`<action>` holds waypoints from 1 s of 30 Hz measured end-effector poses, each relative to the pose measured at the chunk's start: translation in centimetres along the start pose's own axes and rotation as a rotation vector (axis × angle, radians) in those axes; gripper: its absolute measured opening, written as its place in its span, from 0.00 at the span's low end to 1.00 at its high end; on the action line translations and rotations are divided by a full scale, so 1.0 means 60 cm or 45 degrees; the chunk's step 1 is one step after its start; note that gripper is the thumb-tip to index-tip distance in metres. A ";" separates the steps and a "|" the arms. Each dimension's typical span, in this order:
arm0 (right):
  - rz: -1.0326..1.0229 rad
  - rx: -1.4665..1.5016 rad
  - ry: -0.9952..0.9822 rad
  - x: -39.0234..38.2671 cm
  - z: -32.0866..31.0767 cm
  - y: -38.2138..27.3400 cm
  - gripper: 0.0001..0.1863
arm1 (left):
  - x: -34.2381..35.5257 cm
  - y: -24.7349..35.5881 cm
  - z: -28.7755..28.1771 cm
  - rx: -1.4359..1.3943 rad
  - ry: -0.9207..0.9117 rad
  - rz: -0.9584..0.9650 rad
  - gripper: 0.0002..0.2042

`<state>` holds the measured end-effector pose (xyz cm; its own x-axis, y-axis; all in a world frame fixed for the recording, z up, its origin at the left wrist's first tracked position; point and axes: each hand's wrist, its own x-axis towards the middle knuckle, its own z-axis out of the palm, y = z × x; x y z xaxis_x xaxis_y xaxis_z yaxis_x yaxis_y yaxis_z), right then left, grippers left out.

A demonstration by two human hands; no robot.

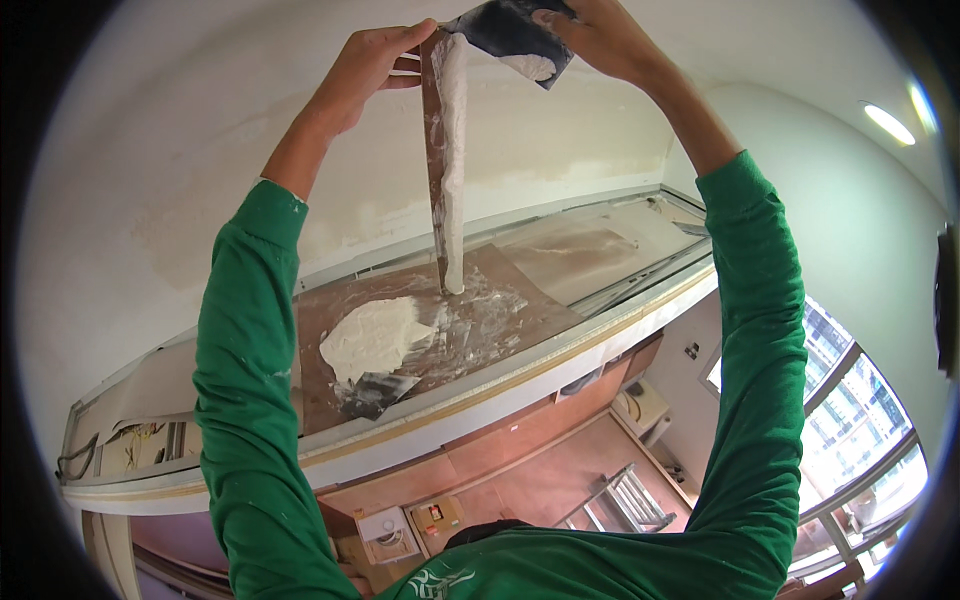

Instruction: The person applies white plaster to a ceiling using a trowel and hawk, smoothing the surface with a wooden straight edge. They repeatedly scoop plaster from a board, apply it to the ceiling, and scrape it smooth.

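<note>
My left hand grips the top of a long, narrow brown strip that stands nearly upright. A thick bead of white paste runs down the strip's right side. In my right hand is a thin black spreader, its left end touching or very near the strip's top. Some paste clings to its lower edge. The strip's foot meets a brown board smeared with white. On this board lie a mound of paste and a second black spreader.
The board rests on a ledge with a pale front edge. Cables lie at its left end. Far below are a stepladder, cardboard boxes and a reddish floor. A window is at the right.
</note>
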<state>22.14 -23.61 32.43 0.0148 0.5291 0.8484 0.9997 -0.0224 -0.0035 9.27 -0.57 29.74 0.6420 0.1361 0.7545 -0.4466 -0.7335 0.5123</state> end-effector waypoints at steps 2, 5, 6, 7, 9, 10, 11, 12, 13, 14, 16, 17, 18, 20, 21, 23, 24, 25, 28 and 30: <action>-0.060 -0.061 -0.015 0.004 0.014 -0.002 0.13 | 0.000 0.000 -0.002 0.033 -0.016 0.005 0.27; -0.155 -0.137 -0.039 0.005 0.032 0.004 0.13 | -0.002 -0.003 -0.001 0.086 -0.012 0.040 0.28; -0.189 -0.158 -0.047 0.005 0.039 0.007 0.13 | -0.003 -0.001 -0.001 0.101 -0.013 0.049 0.28; -0.225 -0.230 -0.058 0.006 0.048 0.015 0.13 | -0.004 -0.001 0.001 0.110 -0.017 0.058 0.28; -0.299 -0.371 -0.082 0.008 0.071 0.034 0.12 | 0.003 -0.007 0.001 0.095 -0.047 0.033 0.28; -0.347 -0.406 -0.081 0.005 0.083 0.039 0.12 | 0.002 -0.001 0.001 0.089 -0.059 0.020 0.28; -0.396 -0.441 -0.079 0.000 0.096 0.046 0.12 | 0.001 0.005 -0.001 0.044 -0.034 0.005 0.26; -0.445 -0.475 -0.077 -0.006 0.110 0.051 0.11 | 0.002 0.013 -0.003 -0.002 -0.009 -0.010 0.24; -0.462 -0.455 -0.033 -0.013 0.132 0.059 0.11 | 0.003 0.015 -0.003 -0.045 0.018 -0.033 0.22; -0.473 -0.445 0.011 -0.023 0.151 0.068 0.11 | 0.007 0.011 0.000 -0.051 0.028 -0.045 0.22; -0.515 -0.353 0.033 -0.038 0.186 0.079 0.14 | 0.009 0.006 -0.002 -0.061 0.034 -0.039 0.22; -0.517 -0.289 0.014 -0.049 0.200 0.078 0.11 | 0.008 0.007 -0.006 -0.060 0.042 -0.037 0.21; -0.523 -0.284 -0.007 -0.057 0.217 0.078 0.09 | 0.007 0.007 -0.007 -0.021 0.069 -0.039 0.22; -0.506 -0.272 -0.044 -0.078 0.250 0.088 0.07 | 0.011 0.003 -0.006 -0.037 0.069 -0.027 0.22; -0.490 -0.262 -0.056 -0.088 0.263 0.093 0.07 | 0.015 -0.001 -0.005 -0.047 0.069 -0.021 0.22; -0.467 -0.246 -0.085 -0.106 0.287 0.101 0.06 | 0.019 -0.010 -0.003 -0.042 0.085 -0.017 0.21; -0.462 -0.247 -0.097 -0.113 0.296 0.109 0.06 | 0.021 -0.016 -0.002 -0.033 0.081 0.004 0.21; -0.477 -0.228 -0.098 -0.115 0.308 0.105 0.06 | 0.014 -0.008 -0.010 0.002 0.092 0.021 0.21; -0.508 -0.168 -0.130 -0.130 0.349 0.104 0.07 | 0.002 -0.002 -0.021 0.041 0.101 0.035 0.22; -0.507 -0.189 -0.176 -0.147 0.381 0.123 0.06 | 0.005 -0.011 -0.023 0.029 0.075 0.050 0.23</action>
<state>29.77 -9.03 12.81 -0.3583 0.6295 0.6894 0.9149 0.0897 0.3936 8.92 0.89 30.21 0.5860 0.1457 0.7971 -0.4557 -0.7541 0.4729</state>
